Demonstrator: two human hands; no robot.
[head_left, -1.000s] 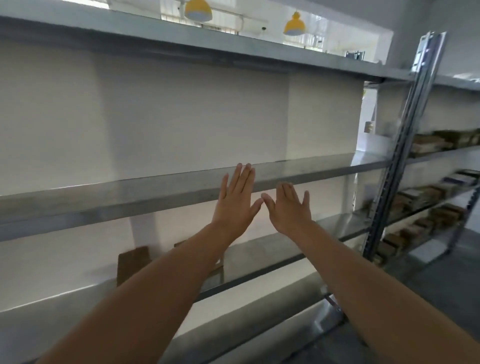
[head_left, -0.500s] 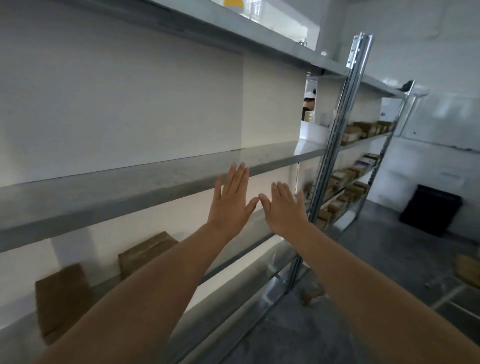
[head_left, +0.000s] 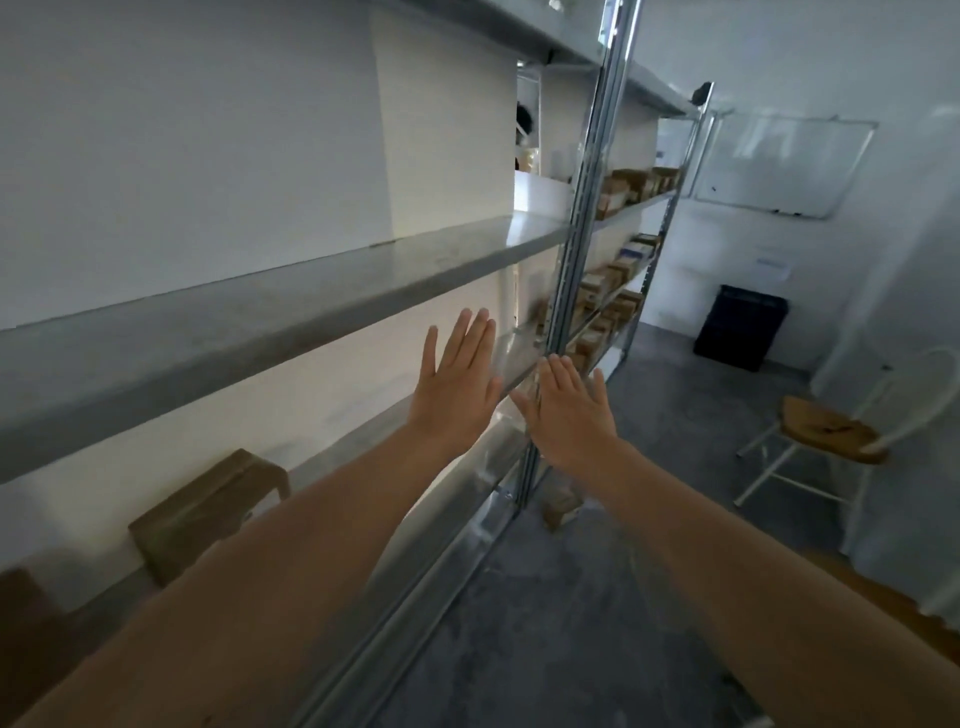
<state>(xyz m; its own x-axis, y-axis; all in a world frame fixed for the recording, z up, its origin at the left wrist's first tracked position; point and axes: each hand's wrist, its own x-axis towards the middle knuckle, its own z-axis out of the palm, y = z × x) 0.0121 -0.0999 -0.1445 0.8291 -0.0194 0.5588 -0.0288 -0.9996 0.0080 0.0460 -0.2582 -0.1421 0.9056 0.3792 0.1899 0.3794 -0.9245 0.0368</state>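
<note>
Glossy metal upright post (head_left: 587, 218), matt grey metal shelf (head_left: 291, 322), brown cardboard box (head_left: 208, 514), wooden chair seat (head_left: 826, 428).

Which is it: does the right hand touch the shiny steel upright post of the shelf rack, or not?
Cannot tell. In the head view the right hand overlaps the shiny steel upright post, but one view shows neither contact nor gap.

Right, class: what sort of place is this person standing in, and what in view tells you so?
Most likely a storeroom or small warehouse: long metal shelves fixed to a steel upright, cardboard boxes in the far bays, and a bare concrete floor.
</note>
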